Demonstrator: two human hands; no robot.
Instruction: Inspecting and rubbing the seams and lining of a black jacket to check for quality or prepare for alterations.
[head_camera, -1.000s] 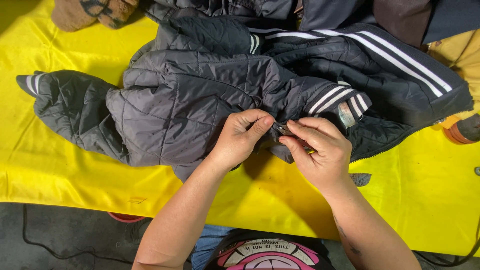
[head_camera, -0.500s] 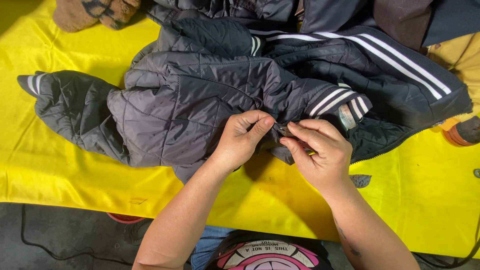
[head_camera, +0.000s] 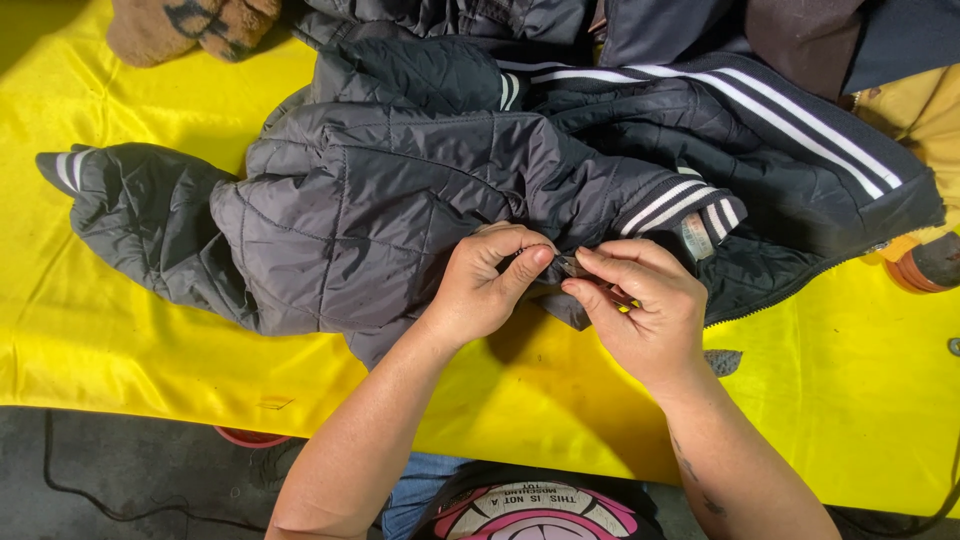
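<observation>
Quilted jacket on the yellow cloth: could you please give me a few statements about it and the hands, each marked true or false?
1. The dark quilted jacket lies on a yellow cloth. True.
2. Both hands pinch the jacket's lower edge, close together. True: the left hand and right hand meet at the hem.
3. The jacket's cuffs are plain red. False: the striped cuff is dark with white stripes.
4. The right hand rests flat on the cloth, away from the jacket. False: it grips the jacket edge.
5. A brown fabric item lies at the top left. True.
</observation>
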